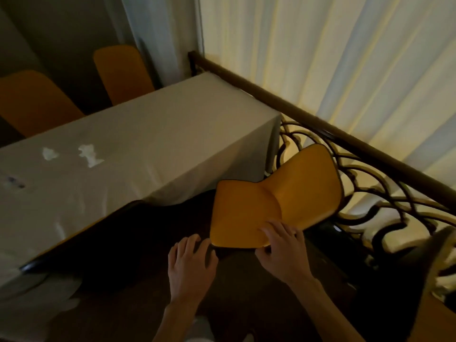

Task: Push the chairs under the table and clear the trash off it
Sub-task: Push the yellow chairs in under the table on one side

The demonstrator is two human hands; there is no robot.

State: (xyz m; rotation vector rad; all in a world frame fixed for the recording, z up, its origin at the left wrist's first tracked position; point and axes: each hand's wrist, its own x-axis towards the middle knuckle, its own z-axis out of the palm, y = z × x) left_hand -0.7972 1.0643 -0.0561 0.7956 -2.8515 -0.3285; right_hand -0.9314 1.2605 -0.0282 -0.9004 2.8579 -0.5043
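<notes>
An orange chair (276,201) stands pulled out from the near right corner of the table (153,134), which is covered by a grey cloth. My right hand (283,248) rests on the chair's near edge, fingers over the top and thumb below. My left hand (191,260) hovers just left of that edge, fingers spread, holding nothing. Two crumpled white tissues (50,153) (89,155) lie on the left part of the tabletop, and a dark-marked scrap (14,183) lies at the far left edge.
Two more orange chairs (123,72) (34,102) stand along the table's far side. A dark wooden railing with curved ironwork (350,169) runs along the right, right behind the near chair, with pale curtains (320,58) beyond. The floor is dark.
</notes>
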